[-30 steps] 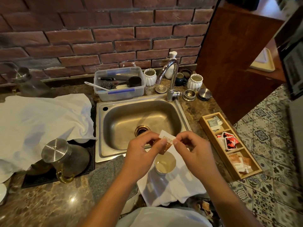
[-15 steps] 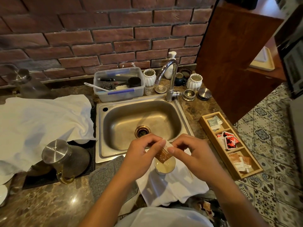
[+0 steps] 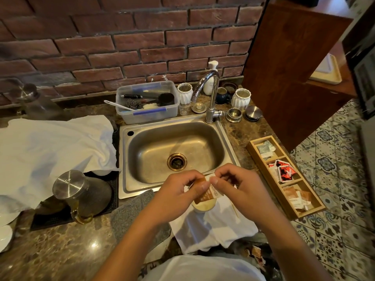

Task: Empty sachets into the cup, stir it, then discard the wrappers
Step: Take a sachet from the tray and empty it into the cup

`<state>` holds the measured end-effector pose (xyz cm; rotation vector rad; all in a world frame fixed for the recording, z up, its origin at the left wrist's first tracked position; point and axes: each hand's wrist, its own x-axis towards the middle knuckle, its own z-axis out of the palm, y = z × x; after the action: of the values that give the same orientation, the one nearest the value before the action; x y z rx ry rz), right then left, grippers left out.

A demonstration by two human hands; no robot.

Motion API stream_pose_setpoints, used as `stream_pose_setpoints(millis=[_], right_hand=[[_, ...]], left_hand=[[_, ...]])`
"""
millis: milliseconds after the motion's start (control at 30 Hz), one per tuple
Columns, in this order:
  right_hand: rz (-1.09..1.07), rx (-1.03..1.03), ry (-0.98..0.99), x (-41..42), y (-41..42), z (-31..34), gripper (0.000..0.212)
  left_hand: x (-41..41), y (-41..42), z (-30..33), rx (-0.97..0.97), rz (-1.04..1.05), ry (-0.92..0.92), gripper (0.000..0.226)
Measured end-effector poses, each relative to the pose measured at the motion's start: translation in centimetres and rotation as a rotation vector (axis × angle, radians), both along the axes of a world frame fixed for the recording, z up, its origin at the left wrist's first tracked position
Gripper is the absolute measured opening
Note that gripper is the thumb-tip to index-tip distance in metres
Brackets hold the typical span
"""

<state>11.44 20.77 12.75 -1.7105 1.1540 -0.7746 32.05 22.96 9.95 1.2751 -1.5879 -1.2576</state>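
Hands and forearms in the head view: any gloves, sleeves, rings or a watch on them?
None show. The left hand and right hand are bare, with short plain nails. Both forearms are uncovered up to the frame's bottom edge. A white garment covers the torso.

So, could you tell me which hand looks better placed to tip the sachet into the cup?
Left, probably. The left hand grips the sachet body right over the cup, while the right hand only pinches its upper edge.
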Motion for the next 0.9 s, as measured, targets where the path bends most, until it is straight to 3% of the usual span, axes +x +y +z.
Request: stream_pose_setpoints(millis=[200,400,667,900], right_hand=[[0.010,0.042,0.035,-0.1,0.5,0.0,0.002],[0.165,0.191,-0.005,-0.4,-0.2,1.3,0.007],[0.318,0.192,0.102,-0.8,-0.3,2.3,0.009],[0.318,0.157,-0.009,-0.8,-0.3,1.9,0.008]], left_hand=[[-0.1,0.2,0.0,0.040,-0.007,0.053,0.017],[-0.2,0.5,0.5,0.113,-0.117,0.102,0.025],[0.0,0.6,1.1,0.136,-0.126,0.093,0.027],[-0.6,0.7,1.7,0.160,-0.068,0.226,0.023]])
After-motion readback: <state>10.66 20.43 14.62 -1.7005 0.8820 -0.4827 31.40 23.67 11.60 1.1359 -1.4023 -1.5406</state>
